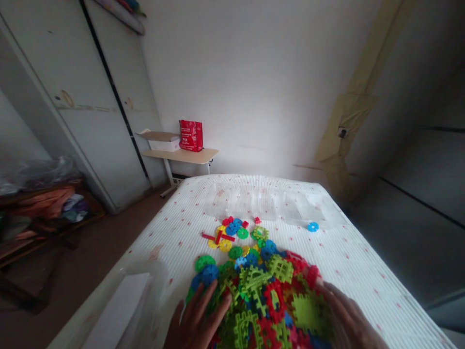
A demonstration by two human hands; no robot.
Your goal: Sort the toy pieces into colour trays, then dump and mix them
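Note:
A heap of interlocking plastic toy pieces (254, 286) in green, red and blue lies at the near edge of the table view. My left hand (198, 317) rests against the heap's left side with its fingers spread. Along the right side lies my right hand (345, 310), fingers stretched out beside the pieces and slightly blurred. Neither hand visibly grips a piece. Notched green squares such as a lime green block (307, 310) show among red ones. Blue, green and yellow notched discs (225, 245) spread out beyond the heap, with red sticks (219, 237) among them.
A clear plastic compartment tray (254, 199) spans the far part of the patterned tablecloth (174, 228). A blue disc (313, 227) lies at its right end. At the near left sits a clear plastic container (154, 281) with white card (118, 310). A side table (189, 155) bears a red bag (191, 135).

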